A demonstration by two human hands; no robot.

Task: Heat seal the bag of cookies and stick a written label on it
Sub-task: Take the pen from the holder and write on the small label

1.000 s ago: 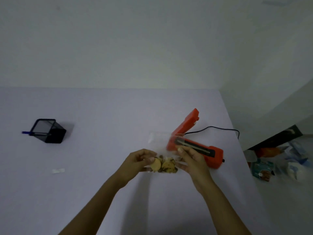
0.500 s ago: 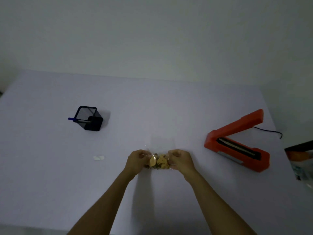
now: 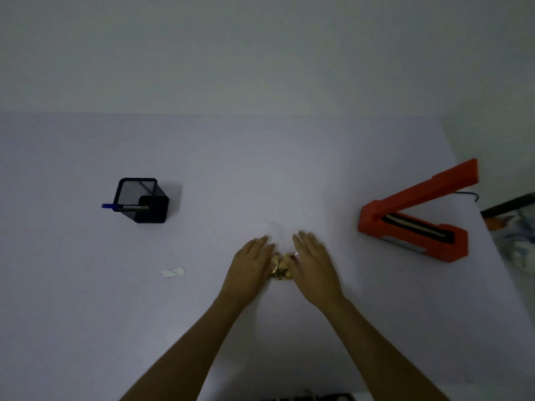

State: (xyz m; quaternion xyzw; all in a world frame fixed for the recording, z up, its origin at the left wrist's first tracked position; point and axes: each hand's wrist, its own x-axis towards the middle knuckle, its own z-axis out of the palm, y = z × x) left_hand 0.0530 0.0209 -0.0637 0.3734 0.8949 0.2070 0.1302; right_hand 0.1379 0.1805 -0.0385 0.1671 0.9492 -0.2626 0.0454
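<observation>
The clear bag of cookies [image 3: 281, 267] lies on the white table in front of me, its empty clear top reaching away from me. My left hand [image 3: 250, 264] and my right hand [image 3: 314, 261] rest flat on either side of it, fingers stretched out, covering the bag's edges. Only a strip of cookies shows between them. The orange heat sealer [image 3: 411, 224] stands to the right with its lid raised, well apart from the bag. A small white label [image 3: 173, 272] lies on the table to the left of my hands.
A black mesh pen holder [image 3: 142, 201] with a blue-capped pen [image 3: 115, 206] stands at the left. The sealer's black cord [image 3: 467, 194] runs off the table's right edge [image 3: 492, 235]. Clutter sits on the floor beyond that edge. A dark object shows at the bottom edge.
The bag came out of the sealer and went left to the table in front of me. My fingers, which pinched its sides, are now stretched flat over it.
</observation>
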